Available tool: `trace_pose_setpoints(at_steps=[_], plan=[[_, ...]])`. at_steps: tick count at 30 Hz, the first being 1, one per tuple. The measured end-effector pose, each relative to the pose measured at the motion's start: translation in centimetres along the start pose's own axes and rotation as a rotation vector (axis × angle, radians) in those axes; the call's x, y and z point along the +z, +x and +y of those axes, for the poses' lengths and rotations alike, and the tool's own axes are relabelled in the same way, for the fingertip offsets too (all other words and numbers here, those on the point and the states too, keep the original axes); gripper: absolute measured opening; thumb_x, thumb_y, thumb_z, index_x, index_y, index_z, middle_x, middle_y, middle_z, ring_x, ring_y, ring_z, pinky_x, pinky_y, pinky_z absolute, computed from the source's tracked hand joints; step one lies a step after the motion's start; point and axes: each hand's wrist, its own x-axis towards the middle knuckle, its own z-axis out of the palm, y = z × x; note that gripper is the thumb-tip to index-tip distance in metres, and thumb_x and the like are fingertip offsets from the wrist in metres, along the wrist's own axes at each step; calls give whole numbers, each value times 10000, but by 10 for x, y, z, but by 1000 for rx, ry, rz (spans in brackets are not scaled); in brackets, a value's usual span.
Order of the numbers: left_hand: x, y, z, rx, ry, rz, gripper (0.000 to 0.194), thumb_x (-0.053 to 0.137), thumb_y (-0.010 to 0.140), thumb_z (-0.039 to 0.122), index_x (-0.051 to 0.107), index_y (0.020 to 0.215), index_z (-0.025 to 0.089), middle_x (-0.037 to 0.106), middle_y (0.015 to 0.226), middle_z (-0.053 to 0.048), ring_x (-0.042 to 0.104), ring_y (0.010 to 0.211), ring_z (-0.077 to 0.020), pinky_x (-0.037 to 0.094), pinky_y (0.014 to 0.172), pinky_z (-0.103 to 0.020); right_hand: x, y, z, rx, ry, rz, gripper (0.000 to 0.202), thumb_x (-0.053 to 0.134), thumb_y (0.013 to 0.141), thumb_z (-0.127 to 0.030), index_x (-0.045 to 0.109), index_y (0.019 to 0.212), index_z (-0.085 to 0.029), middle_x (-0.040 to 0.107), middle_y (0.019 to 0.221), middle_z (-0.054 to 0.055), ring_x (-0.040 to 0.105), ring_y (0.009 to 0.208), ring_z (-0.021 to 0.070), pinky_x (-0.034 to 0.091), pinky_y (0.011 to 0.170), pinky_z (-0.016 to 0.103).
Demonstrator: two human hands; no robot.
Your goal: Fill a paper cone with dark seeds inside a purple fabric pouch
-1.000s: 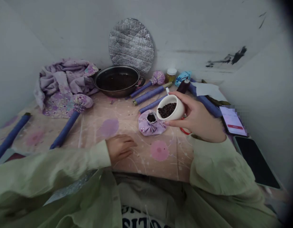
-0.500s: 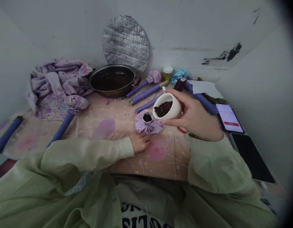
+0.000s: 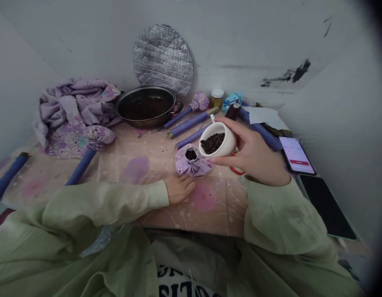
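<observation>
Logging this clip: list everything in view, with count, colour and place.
Tablecloth: one, pinkish, underneath.
Pouch: one, purple, centre.
Cup: one, white, beside pouch.
Grains: many, dark, in cup.
Pan: one, dark, back.
Round mat: one, silver, behind pan.
Cloth pile: one, purple, left.
Wrapped sticks: about six, blue, both sides.
Jar: one, yellowish, back.
Bundle: one, light blue, beside jar.
Spool: one, dark, behind cup.
Paper: one, white, beside spool.
Phones: two, dark, one lit, right.
Red item: one, partly hidden, beside cup.
Shirt: one, greyish, bottom.
Sleeves: two, pale green, foreground.
Left hand: one, bare, near pouch.
Right hand: one, bare, holding cup.
</observation>
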Motion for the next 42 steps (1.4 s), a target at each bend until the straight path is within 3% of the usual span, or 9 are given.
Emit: trace_pose_setpoints(at_steps=[5, 9, 14, 19, 25, 30, 36, 42], plan=[[-10, -24, -25, -125, 54, -41, 218, 326, 924, 195, 527, 856, 143, 609, 814, -74, 570, 766, -179, 435, 589, -278, 1, 1, 2, 11, 25, -4, 730, 804, 604, -307, 504, 1270, -307, 537, 1311, 27, 499, 1230, 276, 370, 1088, 471], [-14, -42, -55, -237, 13, -68, 293, 344, 937, 323, 525, 779, 156, 580, 719, -58, 545, 665, -174, 425, 579, -280, 4, 2, 3, 26, 14, -18, 744, 811, 597, -317, 498, 1272, -312, 553, 1290, 28, 511, 1215, 272, 371, 1086, 477], [-24, -24, -73, -380, -351, 57, 301, 522, 844, 418, 549, 961, 142, 624, 901, -80, 587, 814, -180, 473, 755, -313, 8, 4, 6, 61, -28, -64, 751, 801, 611, -338, 485, 1291, -298, 570, 1272, 44, 535, 1183, 283, 382, 1065, 504], [-23, 22, -70, -372, -539, 245, 704, 696, 683, 530, 473, 1221, 134, 613, 1141, -144, 580, 1030, -266, 451, 888, -403, 11, 3, 11, 69, 3, -108, 793, 802, 611, -348, 457, 1322, -281, 539, 1322, 50, 526, 1207, 276, 386, 1071, 474], [-18, 46, -66, -401, -656, 265, 493, 607, 792, 449, 531, 1156, 126, 651, 1095, -135, 607, 981, -263, 456, 864, -405, 10, 6, 13, 124, 24, -128, 788, 796, 608, -317, 459, 1320, -277, 535, 1340, 53, 536, 1195, 280, 415, 1042, 484], [-12, 55, -66, -427, -870, 298, 432, 633, 742, 303, 508, 1120, 135, 654, 1089, -105, 619, 976, -236, 474, 839, -346, 10, 10, 14, 140, -35, -107, 768, 791, 599, -320, 483, 1300, -262, 563, 1304, 63, 548, 1174, 295, 409, 1033, 507], [-6, 70, -64, -556, -1031, 359, 332, 658, 716, 334, 567, 964, 132, 666, 897, -54, 618, 816, -196, 465, 736, -296, 10, 14, 18, 191, -42, -90, 752, 788, 597, -314, 492, 1287, -271, 571, 1288, 54, 538, 1181, 295, 412, 1032, 511], [3, 78, -58, -700, -1119, 459, 257, 721, 635, 265, 573, 807, 145, 622, 740, 17, 571, 707, -139, 443, 658, -252, 13, 16, 30, 248, 79, -49, 779, 814, 577, -319, 453, 1266, -275, 544, 1304, 69, 541, 1183, 278, 450, 1009, 480]])
